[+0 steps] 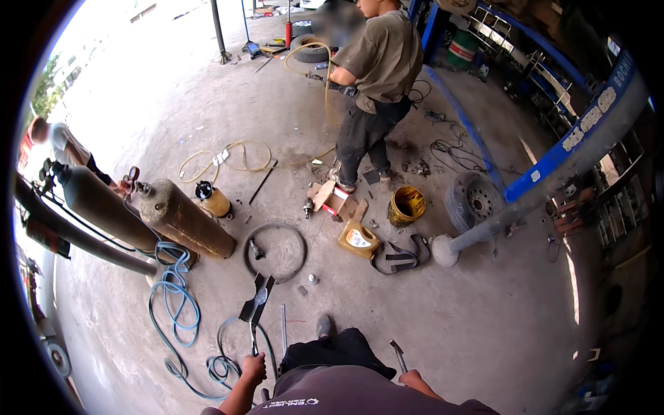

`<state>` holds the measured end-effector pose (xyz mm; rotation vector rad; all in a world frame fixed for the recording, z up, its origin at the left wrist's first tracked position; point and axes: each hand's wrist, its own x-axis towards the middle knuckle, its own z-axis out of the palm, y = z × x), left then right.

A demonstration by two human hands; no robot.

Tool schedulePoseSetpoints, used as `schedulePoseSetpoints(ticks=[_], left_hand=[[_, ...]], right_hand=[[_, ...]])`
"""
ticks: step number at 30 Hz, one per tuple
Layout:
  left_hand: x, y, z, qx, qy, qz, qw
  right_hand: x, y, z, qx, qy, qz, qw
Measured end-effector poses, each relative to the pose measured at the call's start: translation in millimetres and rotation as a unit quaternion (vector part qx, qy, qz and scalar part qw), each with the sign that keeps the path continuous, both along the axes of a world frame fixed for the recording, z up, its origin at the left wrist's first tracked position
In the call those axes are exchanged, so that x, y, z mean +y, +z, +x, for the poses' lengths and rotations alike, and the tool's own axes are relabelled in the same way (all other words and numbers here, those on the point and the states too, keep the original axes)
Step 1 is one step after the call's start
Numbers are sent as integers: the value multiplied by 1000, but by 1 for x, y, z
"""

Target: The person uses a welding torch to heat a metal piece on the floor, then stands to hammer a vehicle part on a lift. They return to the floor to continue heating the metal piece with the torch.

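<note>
My left hand [254,368] is closed round the handles of a pair of pliers [254,339] held out in front of me. Their jaws grip a dark bent metal piece [263,289] with a paler patch in its middle. Low on the right, my right hand [413,377] is partly hidden by my shirt. It is wrapped round the handle of a hammer [399,355], whose small head points up and away from me. Beyond the metal piece, a black rubber ring [303,250] lies on the floor with a small dark fitting [256,250] inside it.
Two gas cylinders [187,218] lean at the left, above tangled blue hoses [171,283]. Ahead lie a yellow jug [358,238], a yellow bucket [407,206] and a wheel [474,202]. A blue lift arm [574,138] slants down right. A co-worker [387,62] stands ahead; another person [69,145] is far left.
</note>
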<state>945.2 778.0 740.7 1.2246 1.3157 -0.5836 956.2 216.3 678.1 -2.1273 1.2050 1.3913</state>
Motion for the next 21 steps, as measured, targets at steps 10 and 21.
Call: schedulePoseSetpoints(ticks=[10, 21], left_hand=[[-4, 63, 246, -78, -66, 51, 993], [18, 86, 455, -98, 15, 11, 995]], right_hand=[[23, -15, 229, -48, 7, 129, 991], [14, -76, 413, -137, 137, 365, 911]])
